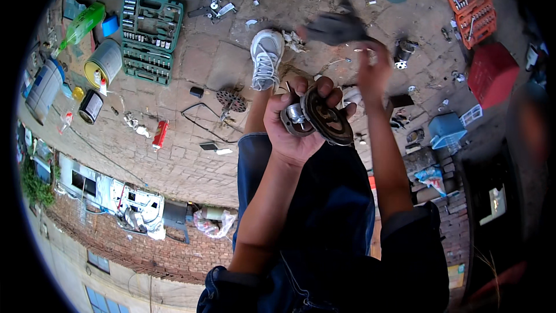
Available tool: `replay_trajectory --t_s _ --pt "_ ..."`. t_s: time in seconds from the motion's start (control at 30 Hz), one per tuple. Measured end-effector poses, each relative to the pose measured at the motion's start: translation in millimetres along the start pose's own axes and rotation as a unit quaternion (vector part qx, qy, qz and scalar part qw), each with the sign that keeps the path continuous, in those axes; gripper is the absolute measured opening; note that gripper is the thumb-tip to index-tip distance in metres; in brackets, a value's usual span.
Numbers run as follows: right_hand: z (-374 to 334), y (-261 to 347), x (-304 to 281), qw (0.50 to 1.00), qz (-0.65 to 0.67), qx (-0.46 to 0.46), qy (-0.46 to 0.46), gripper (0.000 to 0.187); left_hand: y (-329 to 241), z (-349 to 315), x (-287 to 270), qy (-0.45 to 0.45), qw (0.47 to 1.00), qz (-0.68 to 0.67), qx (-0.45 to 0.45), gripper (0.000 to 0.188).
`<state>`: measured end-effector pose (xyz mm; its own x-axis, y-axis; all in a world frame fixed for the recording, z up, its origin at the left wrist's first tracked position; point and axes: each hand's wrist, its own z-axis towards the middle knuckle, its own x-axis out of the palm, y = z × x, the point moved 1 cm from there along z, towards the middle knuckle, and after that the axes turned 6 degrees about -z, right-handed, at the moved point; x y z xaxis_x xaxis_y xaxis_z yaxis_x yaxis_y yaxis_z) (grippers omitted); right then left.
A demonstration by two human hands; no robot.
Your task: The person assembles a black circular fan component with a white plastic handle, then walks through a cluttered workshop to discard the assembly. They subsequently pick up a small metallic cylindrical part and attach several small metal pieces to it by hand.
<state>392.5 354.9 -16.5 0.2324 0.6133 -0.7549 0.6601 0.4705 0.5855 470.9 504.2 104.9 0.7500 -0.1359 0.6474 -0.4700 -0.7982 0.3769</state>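
My left hand (292,142) is closed around a small round silver metal part (296,117) with a hollow end. In the same grip is a dark, oval, rimmed disc (328,117) with a curved raised shape on its face. My right hand (373,72) is raised to the right of it and smeared by motion. At its fingertips is a dark grey, cloth-like thing (336,28), also blurred, and its exact kind cannot be made out. My grey-white shoe (267,52) stands on the paving beyond my left hand.
A green socket set case (152,37) lies open at left, near tins and a green bottle (84,23). At right are an orange tool case (472,6), a red box (492,74) and a blue basket (446,130). Loose metal parts and a perforated disc (230,102) dot the paving.
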Motion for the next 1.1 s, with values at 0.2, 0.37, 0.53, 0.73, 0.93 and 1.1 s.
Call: replay_trajectory --t_s 0.2,0.37,0.53,0.73,0.93,1.1 --pt "62 -55 6 0.973 -0.151 -0.106 -0.135 0.04 5 -3 -7 -0.02 0.999 0.028 -0.019 0.019" --pt "135 -44 87 0.965 -0.174 -0.188 0.054 0.032 11 -1 -17 0.011 0.999 -0.013 -0.036 0.027" --pt "155 -65 120 0.939 -0.283 -0.139 0.136 0.025 11 -4 -20 0.001 0.999 0.018 -0.031 0.027" --pt "71 -92 135 0.993 -0.113 -0.02 0.024 0.03 11 -4 -20 0.001 0.997 0.057 -0.043 0.026" --pt "-5 -65 179 0.968 -0.226 0.054 0.095 0.037 11 -8 -24 -0.008 0.997 0.073 -0.034 0.025" --pt "3 -63 172 0.978 -0.092 0.153 0.104 0.035 14 -7 -27 -0.023 0.994 0.089 -0.062 0.024"
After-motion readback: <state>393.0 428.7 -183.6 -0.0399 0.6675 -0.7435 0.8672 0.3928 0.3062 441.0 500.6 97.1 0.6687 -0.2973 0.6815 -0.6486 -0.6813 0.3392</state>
